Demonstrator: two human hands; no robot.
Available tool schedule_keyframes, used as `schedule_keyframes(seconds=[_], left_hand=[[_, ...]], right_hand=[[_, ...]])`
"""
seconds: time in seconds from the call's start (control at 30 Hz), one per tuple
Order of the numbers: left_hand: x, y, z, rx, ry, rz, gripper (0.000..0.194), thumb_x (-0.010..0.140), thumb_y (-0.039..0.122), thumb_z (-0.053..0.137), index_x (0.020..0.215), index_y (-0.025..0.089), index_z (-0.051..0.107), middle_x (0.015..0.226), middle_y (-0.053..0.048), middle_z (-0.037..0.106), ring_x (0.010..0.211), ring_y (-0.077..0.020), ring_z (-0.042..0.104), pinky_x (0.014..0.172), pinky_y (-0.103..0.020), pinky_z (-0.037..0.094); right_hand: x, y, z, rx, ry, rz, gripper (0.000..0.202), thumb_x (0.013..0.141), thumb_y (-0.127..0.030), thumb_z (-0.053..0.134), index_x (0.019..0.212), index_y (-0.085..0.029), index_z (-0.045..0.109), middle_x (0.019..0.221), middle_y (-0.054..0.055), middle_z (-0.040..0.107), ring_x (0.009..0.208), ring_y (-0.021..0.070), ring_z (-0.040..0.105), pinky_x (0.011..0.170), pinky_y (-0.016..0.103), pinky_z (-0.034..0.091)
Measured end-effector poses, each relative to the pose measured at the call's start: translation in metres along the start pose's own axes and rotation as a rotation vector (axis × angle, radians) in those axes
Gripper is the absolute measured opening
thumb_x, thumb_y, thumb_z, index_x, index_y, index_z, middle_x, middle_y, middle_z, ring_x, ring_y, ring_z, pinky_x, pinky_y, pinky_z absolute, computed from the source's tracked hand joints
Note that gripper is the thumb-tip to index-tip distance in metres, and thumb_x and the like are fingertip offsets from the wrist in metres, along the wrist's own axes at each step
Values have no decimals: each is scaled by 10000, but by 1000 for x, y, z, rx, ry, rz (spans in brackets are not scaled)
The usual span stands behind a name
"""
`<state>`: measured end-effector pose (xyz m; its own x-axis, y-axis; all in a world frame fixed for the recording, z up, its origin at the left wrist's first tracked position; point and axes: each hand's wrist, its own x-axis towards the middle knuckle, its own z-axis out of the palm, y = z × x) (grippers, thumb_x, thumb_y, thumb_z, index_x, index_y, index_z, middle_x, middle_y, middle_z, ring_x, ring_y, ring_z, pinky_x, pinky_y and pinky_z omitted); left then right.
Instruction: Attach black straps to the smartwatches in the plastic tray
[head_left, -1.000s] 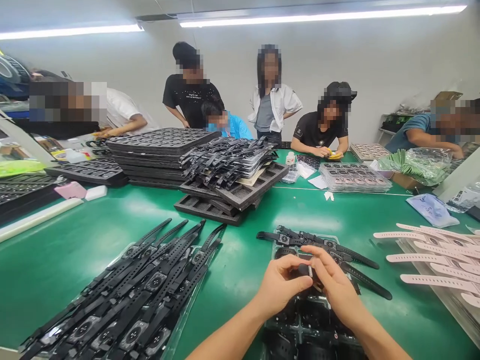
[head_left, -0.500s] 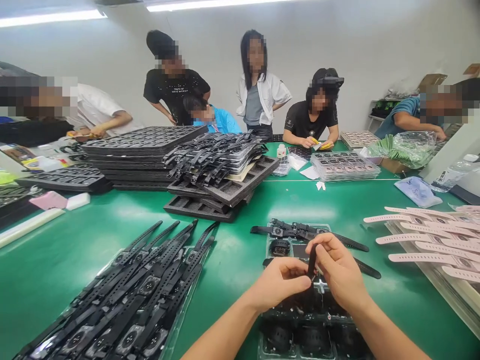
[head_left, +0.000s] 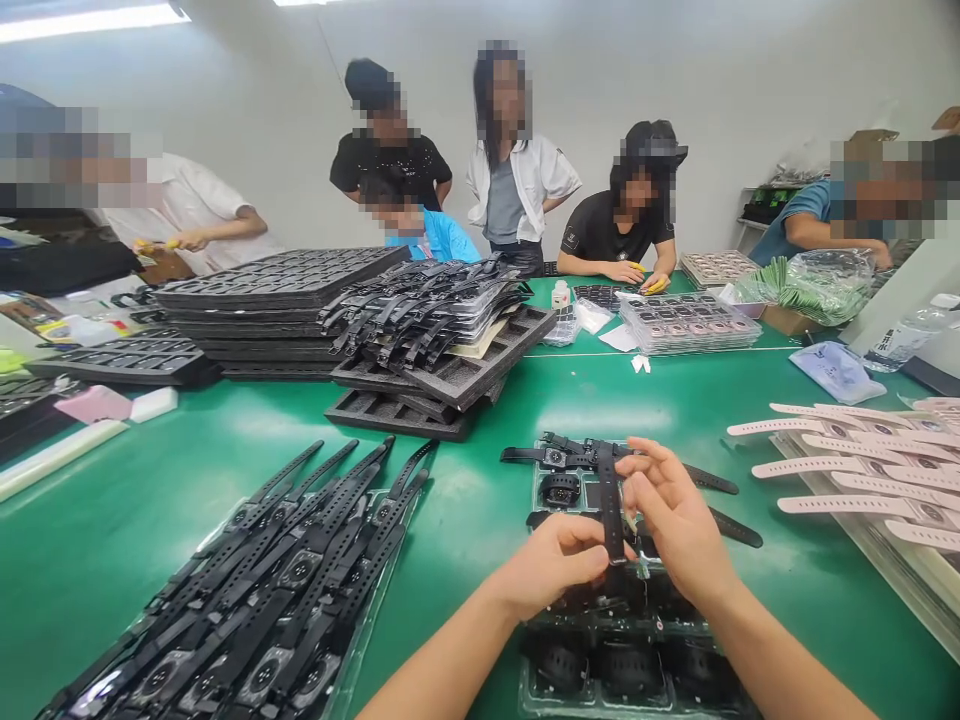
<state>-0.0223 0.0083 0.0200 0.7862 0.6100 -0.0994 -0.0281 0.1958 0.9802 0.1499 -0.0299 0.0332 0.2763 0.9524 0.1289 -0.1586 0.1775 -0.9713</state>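
A black watch strap (head_left: 612, 505) stands nearly upright between my hands, its free end pointing away from me. My left hand (head_left: 551, 565) pinches its lower end between thumb and fingers; whether a watch case is attached there is hidden. Beside the strap's right edge, my right hand (head_left: 679, 525) has its fingers bent and apart, with the tips close to or touching it. Under both hands lies a clear plastic tray (head_left: 536, 690) whose compartments hold coiled black watches (head_left: 626, 668). Across its far end, black watches (head_left: 555, 458) lie stretched out.
To the left, black smartwatches (head_left: 300, 568) lie in rows on a clear tray. Pink-strapped watches (head_left: 926, 512) are stacked at right. Beyond stand foam trays (head_left: 277, 300) topped partly by more watches (head_left: 427, 305). Several people sit or stand around the green table (head_left: 480, 520).
The strap has straightened up and its broad face now shows. My right fingers have loosened from its tip and spread apart. My left hand keeps its pinch low on it.
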Motion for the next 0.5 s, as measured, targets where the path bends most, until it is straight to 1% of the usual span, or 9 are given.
schedule_keyframes(seconds=[0.07, 0.13, 0.2, 0.23, 0.27, 0.33, 0.4, 0.5], left_hand=[[1, 0, -1, 139, 95, 115, 515, 850, 617, 649, 989, 140, 782, 862, -91, 719, 770, -198, 630, 720, -291, 504], [2, 0, -3, 406, 251, 282, 351, 937, 459, 597, 1039, 168, 766, 970, -106, 738, 894, -234, 654, 841, -351, 529], [3, -2, -5, 676, 377, 446, 253, 968, 311, 559, 1092, 187, 742, 999, -109, 737, 928, -240, 654, 867, -376, 541], [3, -3, -6, 769, 408, 508, 249, 970, 262, 547, 1131, 189, 723, 999, -110, 736, 926, -237, 656, 857, -376, 550], [2, -4, -8, 831, 419, 553, 260, 970, 229, 542, 1172, 189, 701, 1003, -110, 735, 927, -234, 660, 848, -372, 558], [1, -6, -10, 897, 416, 601, 309, 964, 190, 544, 1256, 194, 644, 1045, -110, 732, 949, -229, 668, 843, -361, 566], [0, -8, -13, 926, 446, 627, 346, 956, 173, 551, 1298, 200, 594, 1082, -108, 728, 952, -220, 675, 831, -346, 570], [-1, -10, -15, 979, 506, 736, 310, 949, 153, 558, 1252, 203, 596, 1005, -86, 740, 850, -198, 681, 757, -317, 565]], right_hand=[[-3, -3, 2, -115, -54, -27, 347, 933, -460, 636, 1222, -276, 583, 885, 2, 602, 693, 162, 554, 629, 279, 489], [-6, -5, 3, -291, -136, -45, 295, 900, -420, 678, 1147, -262, 642, 819, -2, 603, 697, 178, 564, 629, 288, 485], [-6, -4, 5, -419, -191, -46, 229, 873, -405, 704, 1036, -244, 701, 828, 20, 651, 726, 200, 594, 648, 304, 493], [-6, -3, 5, -434, -196, -35, 217, 883, -422, 688, 988, -235, 716, 827, 31, 670, 732, 208, 607, 652, 311, 499], [-5, -1, 6, -414, -189, -13, 244, 906, -455, 651, 945, -225, 722, 812, 39, 681, 723, 211, 616, 650, 317, 506], [-1, 2, 6, -295, -170, 67, 362, 933, -537, 592, 885, -200, 716, 745, 44, 678, 672, 203, 624, 635, 322, 519], [2, 5, 5, -126, -136, 152, 431, 883, -606, 637, 861, -180, 701, 692, 40, 666, 622, 191, 621, 600, 316, 529], [4, 8, 5, 68, -115, 219, 440, 799, -600, 745, 843, -165, 698, 711, 51, 683, 640, 190, 640, 583, 302, 542]])
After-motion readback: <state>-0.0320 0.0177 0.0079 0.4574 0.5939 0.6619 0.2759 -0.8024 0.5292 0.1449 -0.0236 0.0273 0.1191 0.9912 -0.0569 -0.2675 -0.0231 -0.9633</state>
